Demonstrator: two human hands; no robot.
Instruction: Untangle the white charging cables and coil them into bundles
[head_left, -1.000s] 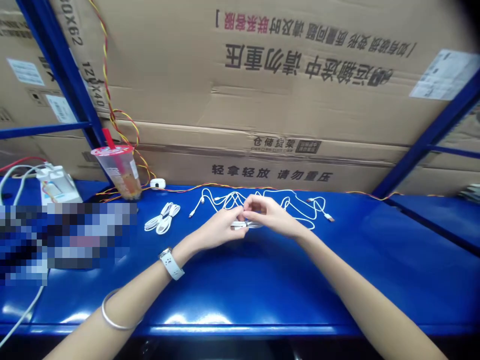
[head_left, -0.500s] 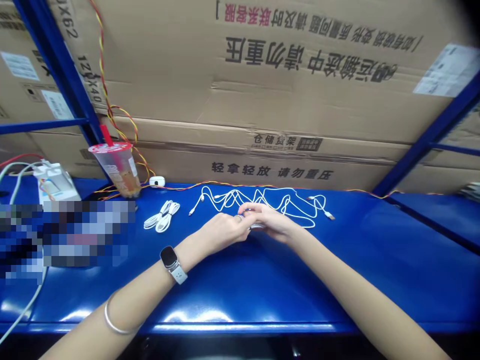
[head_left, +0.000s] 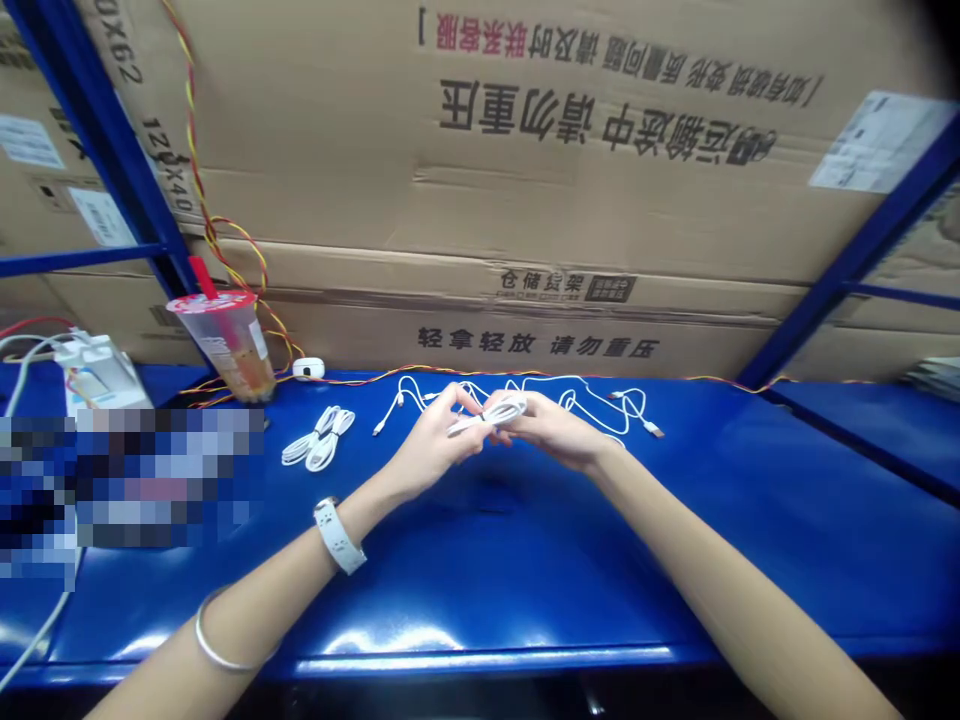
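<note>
A coiled white cable (head_left: 504, 410), cinched by a dark tie at its middle, is held between both hands above the blue surface. My left hand (head_left: 442, 440) pinches the coil's left end between thumb and fingers. From the other side, my right hand (head_left: 551, 430) grips it, its fingertips partly hidden behind the bundle. Loose white cables (head_left: 634, 405) lie spread behind the hands, partly covered by them. Off to the left rest bundled white cables (head_left: 321, 438), also tied in the middle.
A plastic drink cup (head_left: 229, 345) with a red straw stands at back left, near a small white case (head_left: 308, 369) and a white power adapter (head_left: 101, 370). Red-yellow twisted wire (head_left: 420, 369) runs along the back. Cardboard boxes (head_left: 360, 220) and blue posts (head_left: 832, 240) rise behind the shelf surface (head_left: 525, 570).
My left wrist has turned, so the watch strap now faces up. The tied cable coil has come into view between my hands, where fingers mostly covered it. The view shifted slightly.
</note>
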